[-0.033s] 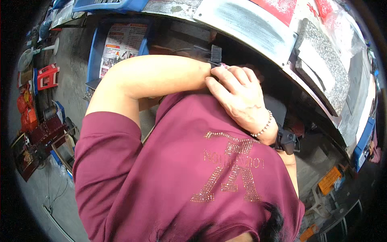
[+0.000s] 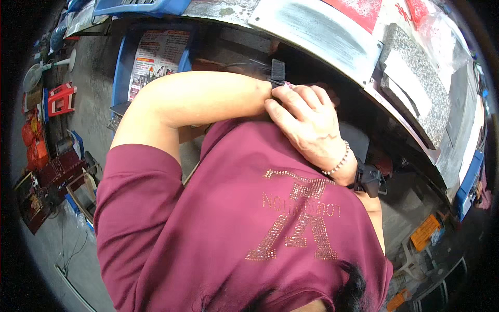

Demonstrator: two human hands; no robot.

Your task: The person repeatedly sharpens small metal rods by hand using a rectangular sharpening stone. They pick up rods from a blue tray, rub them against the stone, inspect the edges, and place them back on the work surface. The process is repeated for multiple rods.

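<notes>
My left forearm [image 2: 218, 99] crosses in front of my maroon shirt [image 2: 218, 218], toward the right. At its wrist sits a black strapped device [image 2: 278, 70]. Over that wrist lies my right hand [image 2: 309, 122], its back up and its fingers close together and bent round the wrist. The fingertips are partly hidden. A beaded bracelet [image 2: 340, 160] and another black strapped device [image 2: 368, 179] are on my right wrist. My left hand is mostly covered by the right one and by shadow, so its fingers cannot be made out.
Ahead is a workbench with a white worn board [image 2: 317, 39] and a speckled stone slab [image 2: 416, 88]. A blue crate [image 2: 120, 78] with printed paper stands at the left. Farther left are a red stool [image 2: 62, 99] and a fan [image 2: 34, 77]; at the right, an orange stool [image 2: 425, 232].
The black device on my right wrist has turned very slightly. Both arms otherwise keep their place.
</notes>
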